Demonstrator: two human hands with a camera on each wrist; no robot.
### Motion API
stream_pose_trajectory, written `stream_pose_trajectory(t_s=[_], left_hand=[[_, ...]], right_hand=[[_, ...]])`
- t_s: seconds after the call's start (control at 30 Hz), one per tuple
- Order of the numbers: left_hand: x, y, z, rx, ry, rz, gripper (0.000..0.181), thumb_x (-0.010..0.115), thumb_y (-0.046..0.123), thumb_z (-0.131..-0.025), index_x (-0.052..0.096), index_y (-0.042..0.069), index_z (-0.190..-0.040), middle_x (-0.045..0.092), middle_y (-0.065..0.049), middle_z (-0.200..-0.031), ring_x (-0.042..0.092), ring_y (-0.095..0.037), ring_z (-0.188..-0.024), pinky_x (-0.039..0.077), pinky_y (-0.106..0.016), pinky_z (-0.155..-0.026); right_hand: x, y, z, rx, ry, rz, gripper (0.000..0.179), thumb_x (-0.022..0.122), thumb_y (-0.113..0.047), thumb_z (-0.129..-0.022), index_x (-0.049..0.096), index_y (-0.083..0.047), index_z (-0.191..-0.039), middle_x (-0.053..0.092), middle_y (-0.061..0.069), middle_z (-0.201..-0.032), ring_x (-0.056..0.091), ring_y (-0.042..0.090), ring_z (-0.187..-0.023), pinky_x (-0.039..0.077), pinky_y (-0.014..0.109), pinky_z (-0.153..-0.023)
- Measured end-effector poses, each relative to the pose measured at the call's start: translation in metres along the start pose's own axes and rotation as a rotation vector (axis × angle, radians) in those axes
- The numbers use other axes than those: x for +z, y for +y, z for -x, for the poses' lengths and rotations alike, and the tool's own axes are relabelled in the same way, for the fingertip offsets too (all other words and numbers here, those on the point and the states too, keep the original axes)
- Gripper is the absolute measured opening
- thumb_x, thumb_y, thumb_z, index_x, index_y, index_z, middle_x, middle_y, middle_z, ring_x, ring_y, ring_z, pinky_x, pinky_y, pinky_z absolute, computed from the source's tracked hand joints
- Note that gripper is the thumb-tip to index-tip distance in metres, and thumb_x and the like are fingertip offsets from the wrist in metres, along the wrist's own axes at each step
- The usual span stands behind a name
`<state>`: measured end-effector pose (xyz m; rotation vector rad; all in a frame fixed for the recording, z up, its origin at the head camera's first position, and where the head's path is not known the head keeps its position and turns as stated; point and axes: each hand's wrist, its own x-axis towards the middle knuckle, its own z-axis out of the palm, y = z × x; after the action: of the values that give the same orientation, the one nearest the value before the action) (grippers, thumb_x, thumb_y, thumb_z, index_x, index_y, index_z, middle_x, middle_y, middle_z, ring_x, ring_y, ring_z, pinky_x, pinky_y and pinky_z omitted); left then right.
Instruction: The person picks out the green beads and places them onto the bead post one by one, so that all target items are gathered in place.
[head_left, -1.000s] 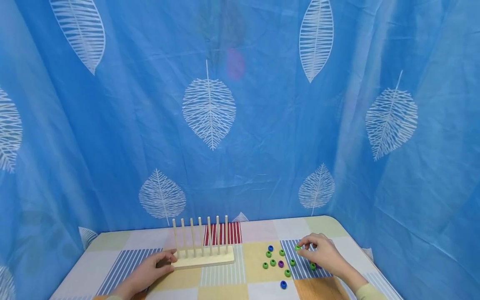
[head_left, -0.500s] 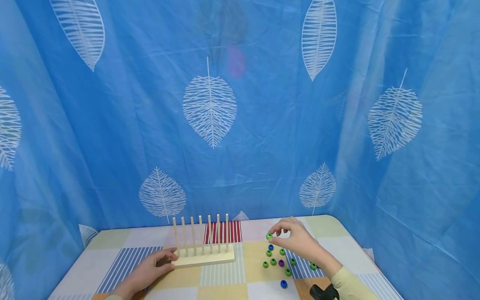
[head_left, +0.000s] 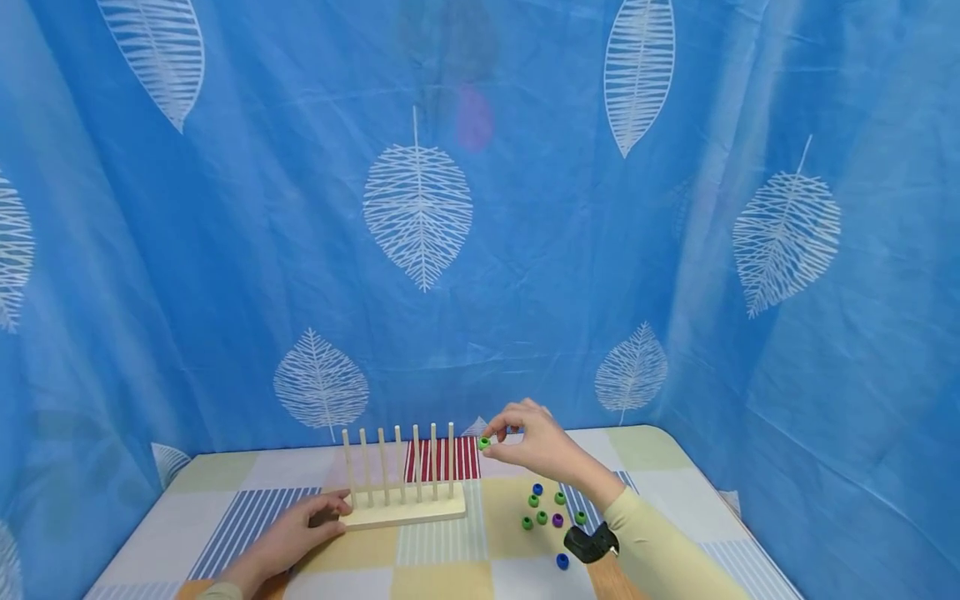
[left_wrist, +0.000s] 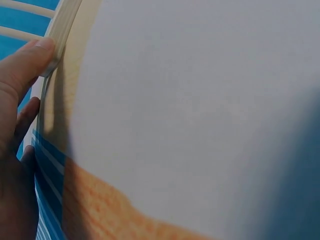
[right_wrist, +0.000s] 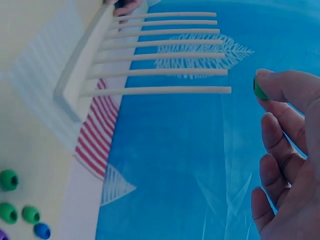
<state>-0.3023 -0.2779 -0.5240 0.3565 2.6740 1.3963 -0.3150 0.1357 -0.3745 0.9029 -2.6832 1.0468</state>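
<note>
A pale wooden peg rack, a flat base with several upright rods, stands on the table with its rods bare. At the rack's left end my left hand grips the base, thumb on the front edge in the left wrist view and fingers behind. Just right of the rack, raised to about rod-top height, my right hand pinches a green bead between thumb and forefinger. In the right wrist view this bead is apart from the nearest rod, its hole partly showing.
Loose beads lie right of the rack: several green beads, a purple bead, a blue bead and a nearer blue bead. The right forearm and its black wrist device cover part of that area. A blue curtain hangs behind the table.
My right hand, holding the green bead, has moved left and up from among the loose beads to near the rack's right end. The left hand stays at the rack.
</note>
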Motion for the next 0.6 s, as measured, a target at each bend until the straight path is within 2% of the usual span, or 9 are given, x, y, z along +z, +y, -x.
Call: stream_pose_trajectory(t_s=[0.3,0.47,0.6], left_hand=[[0.002,0.002,0.001,-0.031,0.015,-0.014,0.018,0.078,0.023,-0.092,0.073,0.013,-0.107,0.056,-0.024,-0.143,0.045,-0.05,-0.135,0.037,-0.067,-0.109],[-0.001,0.003,0.0,-0.021,0.012,-0.024,0.017,0.077,0.022,-0.093,0.073,0.013,-0.107,0.055,-0.025,-0.144,0.045,-0.051,-0.135,0.037,-0.067,-0.109],[0.0,0.006,-0.002,-0.024,0.007,-0.03,0.017,0.077,0.023,-0.093,0.073,0.013,-0.107,0.055,-0.024,-0.145,0.044,-0.05,-0.136,0.036,-0.067,-0.11]], right_hand=[[0.007,-0.013,-0.034,-0.022,-0.073,0.018,0.014,0.078,-0.039,-0.091,0.076,-0.033,-0.104,0.062,-0.017,-0.092,0.048,0.014,-0.092,0.036,0.042,-0.085],[0.009,-0.022,-0.054,-0.022,-0.106,0.017,0.013,0.077,-0.04,-0.091,0.077,-0.033,-0.102,0.064,-0.015,-0.091,0.05,0.019,-0.096,0.037,0.041,-0.087],[0.011,-0.027,-0.068,-0.013,-0.14,-0.01,0.015,0.077,-0.039,-0.092,0.077,-0.031,-0.105,0.064,-0.012,-0.093,0.05,0.019,-0.095,0.042,0.039,-0.081]])
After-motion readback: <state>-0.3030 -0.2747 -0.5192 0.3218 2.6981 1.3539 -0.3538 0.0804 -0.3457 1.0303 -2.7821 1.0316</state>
